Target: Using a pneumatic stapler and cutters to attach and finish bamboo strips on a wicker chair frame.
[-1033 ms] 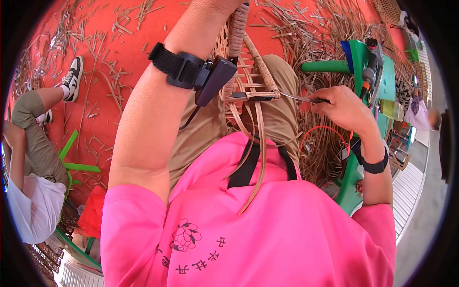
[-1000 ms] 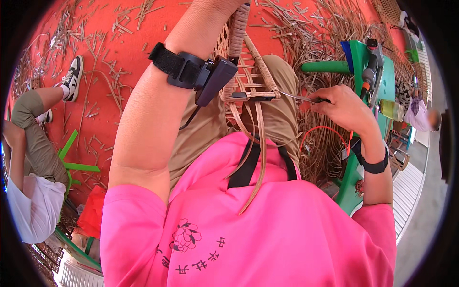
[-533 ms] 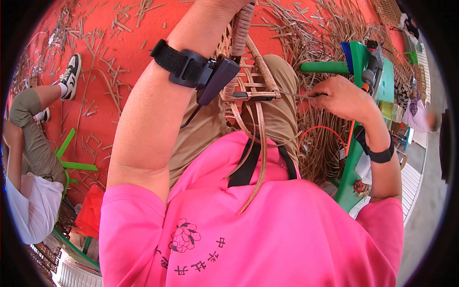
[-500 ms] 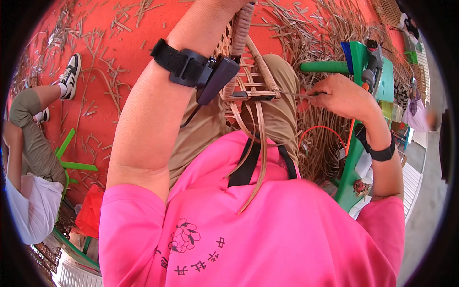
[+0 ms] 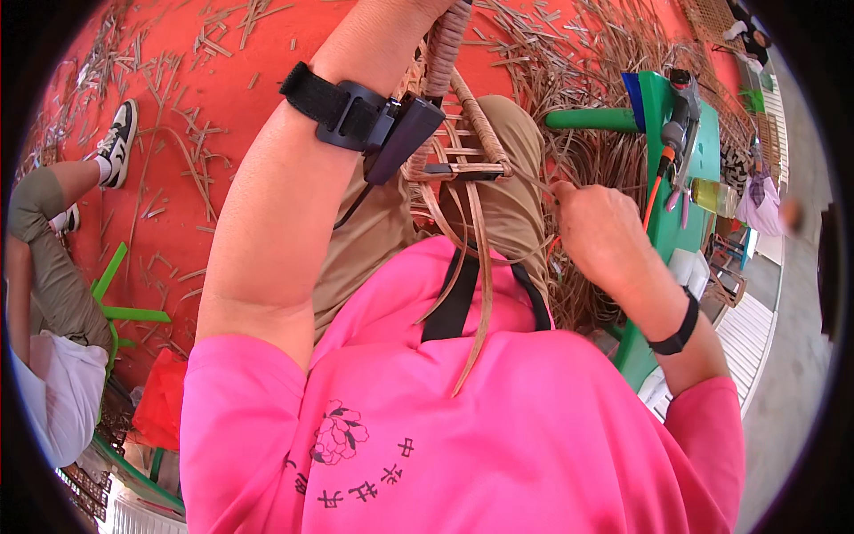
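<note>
A woven basket-like frame [image 5: 481,123], made of tan and brown flat strips with wrapped edges, rests at my lap. Its thick wrapped post [image 5: 447,46] rises to the upper edge. Beside that post my left hand [image 5: 434,5] is almost wholly cut off, its fingers hidden. My right hand [image 5: 594,218] is closed, thumb and fingertips pinching a thin flat weaving strip [image 5: 531,182] that runs to the frame's near right corner. Loose strip ends [image 5: 485,267] dangle from the near edge over my shirt. A dark flat piece [image 5: 440,168] lies along that edge.
Heaped strips [image 5: 578,67] cover the red floor on the right. A green stool or bench [image 5: 654,98] there bears a tool with an orange part [image 5: 667,154] and a jar of yellowish liquid [image 5: 714,198]. At the left, another person's leg [image 5: 55,200] is near a bright green stool [image 5: 133,313].
My right hand has come left and a little toward me, nearer the frame's corner, still pinching the strip. My left arm keeps nearly the same place as the view shifts slightly.
</note>
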Motion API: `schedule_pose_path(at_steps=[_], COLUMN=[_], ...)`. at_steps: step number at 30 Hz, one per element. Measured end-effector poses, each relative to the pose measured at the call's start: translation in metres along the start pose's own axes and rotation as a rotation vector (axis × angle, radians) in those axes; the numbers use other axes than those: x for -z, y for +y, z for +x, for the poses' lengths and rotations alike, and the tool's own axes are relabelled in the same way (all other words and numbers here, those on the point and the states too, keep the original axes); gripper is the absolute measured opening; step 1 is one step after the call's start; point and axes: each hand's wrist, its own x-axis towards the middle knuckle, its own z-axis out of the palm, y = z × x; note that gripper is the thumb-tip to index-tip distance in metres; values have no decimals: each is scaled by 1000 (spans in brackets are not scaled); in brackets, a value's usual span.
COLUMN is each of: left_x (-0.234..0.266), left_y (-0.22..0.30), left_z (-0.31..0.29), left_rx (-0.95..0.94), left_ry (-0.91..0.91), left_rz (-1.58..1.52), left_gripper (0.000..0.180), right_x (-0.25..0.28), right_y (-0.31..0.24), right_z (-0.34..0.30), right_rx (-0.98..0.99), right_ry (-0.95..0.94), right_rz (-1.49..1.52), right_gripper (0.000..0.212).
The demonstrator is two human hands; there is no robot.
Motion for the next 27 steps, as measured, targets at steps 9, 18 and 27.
schedule_pose_path(at_steps=[9,18,27], left_x=[-2,1,3], left_y=[-11,-2,0], left_z=[2,4,4], left_rx=[-56,57,33], left_ry=[40,-26,-34], left_rz=[13,18,8], left_gripper=[83,79,72], right_x=[-62,-23,-4], right_y=[-10,16,28], right_z=[-10,-23,-11], right_rx=[-141,-169,-164], right_ry=[123,101,-64], right_rz=[107,312,429], right_gripper=[12,29,29])
